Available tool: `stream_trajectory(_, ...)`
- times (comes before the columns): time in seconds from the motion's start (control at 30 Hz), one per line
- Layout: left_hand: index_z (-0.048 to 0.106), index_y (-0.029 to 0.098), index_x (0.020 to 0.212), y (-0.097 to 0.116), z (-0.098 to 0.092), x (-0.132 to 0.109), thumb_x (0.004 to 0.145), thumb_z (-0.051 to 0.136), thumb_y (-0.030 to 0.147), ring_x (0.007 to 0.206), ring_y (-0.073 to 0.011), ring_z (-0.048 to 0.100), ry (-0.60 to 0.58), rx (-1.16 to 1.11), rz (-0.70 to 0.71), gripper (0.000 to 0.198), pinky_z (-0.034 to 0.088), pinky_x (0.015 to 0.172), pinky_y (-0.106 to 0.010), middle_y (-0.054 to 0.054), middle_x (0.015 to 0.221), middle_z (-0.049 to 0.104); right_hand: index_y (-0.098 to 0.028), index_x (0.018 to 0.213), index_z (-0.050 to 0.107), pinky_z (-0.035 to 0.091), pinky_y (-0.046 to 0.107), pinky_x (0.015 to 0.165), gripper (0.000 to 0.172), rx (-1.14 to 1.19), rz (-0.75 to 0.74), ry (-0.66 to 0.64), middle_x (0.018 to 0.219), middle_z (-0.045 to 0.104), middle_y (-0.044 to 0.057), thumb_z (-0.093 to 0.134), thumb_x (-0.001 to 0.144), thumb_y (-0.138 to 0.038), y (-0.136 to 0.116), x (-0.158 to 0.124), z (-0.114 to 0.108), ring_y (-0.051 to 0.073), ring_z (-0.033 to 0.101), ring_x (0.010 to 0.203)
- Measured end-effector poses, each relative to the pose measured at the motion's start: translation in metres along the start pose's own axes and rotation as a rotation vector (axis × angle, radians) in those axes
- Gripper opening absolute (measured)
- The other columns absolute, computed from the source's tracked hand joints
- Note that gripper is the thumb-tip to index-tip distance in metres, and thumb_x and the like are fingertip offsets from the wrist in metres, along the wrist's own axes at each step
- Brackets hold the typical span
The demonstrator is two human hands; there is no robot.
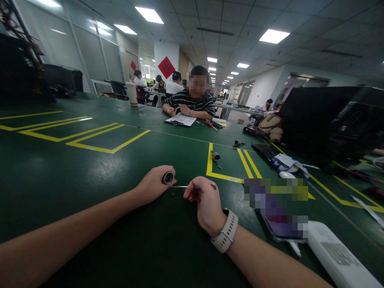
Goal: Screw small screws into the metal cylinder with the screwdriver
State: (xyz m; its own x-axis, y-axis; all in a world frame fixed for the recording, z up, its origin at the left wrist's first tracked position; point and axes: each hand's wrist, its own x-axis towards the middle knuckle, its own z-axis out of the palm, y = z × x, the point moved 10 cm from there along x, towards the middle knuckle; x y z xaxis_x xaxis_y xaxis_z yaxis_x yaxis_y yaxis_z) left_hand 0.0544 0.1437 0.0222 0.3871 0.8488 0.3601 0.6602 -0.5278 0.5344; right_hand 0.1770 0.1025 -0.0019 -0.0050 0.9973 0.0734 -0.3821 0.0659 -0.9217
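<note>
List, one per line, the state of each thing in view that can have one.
Left hand: closed on the hollow metal cylinder
Hollow metal cylinder: held, open end showing
Right hand: fingers curled
Thin metal rod: held by right hand
Second metal cylinder: unheld
Watch strap: fastened
Phone: lying flat
White cup: upright
Ceiling lights: lit

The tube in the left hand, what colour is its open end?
The tube has a silver-grey rim and dark inside, seen in the head view.
</note>
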Motion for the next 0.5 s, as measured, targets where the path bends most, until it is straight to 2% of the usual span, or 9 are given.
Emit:
stream_trajectory(0.27, 0.046, 0.017, 0.062, 0.004, -0.007, -0.001, 0.07, 0.055, 0.026, 0.056, -0.0118, 0.044, 0.043, -0.004, -0.013, 0.014, 0.033, 0.052, -0.023, 0.005, 0.059, 0.046, -0.016, 0.052, 0.056, 0.032, 0.024, 0.047, 0.021, 0.102, -0.054, 0.013, 0.048, 0.055, -0.001, 0.046, 0.07, -0.019, -0.007, 0.0, 0.001, 0.01, 0.044, 0.046)
stream_trajectory(0.4, 0.046, 0.017, 0.062, 0.008, -0.008, -0.001, 0.07, 0.052, 0.025, 0.055, -0.0115, 0.044, 0.051, -0.017, 0.006, 0.013, 0.033, 0.051, -0.023, 0.005, 0.058, 0.046, -0.016, 0.058, 0.058, 0.036, 0.025, 0.052, 0.019, 0.11, -0.067, -0.063, 0.056, 0.059, 0.0, 0.047, 0.074, -0.02, -0.011, -0.004, 0.01, 0.011, 0.048, 0.052)
stream_trajectory(0.5, 0.046, 0.017, 0.061, 0.012, -0.01, -0.002, 0.07, 0.052, 0.026, 0.055, -0.0118, 0.044, 0.051, 0.003, 0.023, 0.014, 0.033, 0.051, -0.023, 0.004, 0.057, 0.046, -0.015, 0.061, 0.059, 0.037, 0.026, 0.056, 0.019, 0.025, -0.057, -0.107, 0.058, 0.06, 0.001, 0.047, 0.075, -0.02, -0.009, -0.006, 0.015, 0.012, 0.05, 0.056)
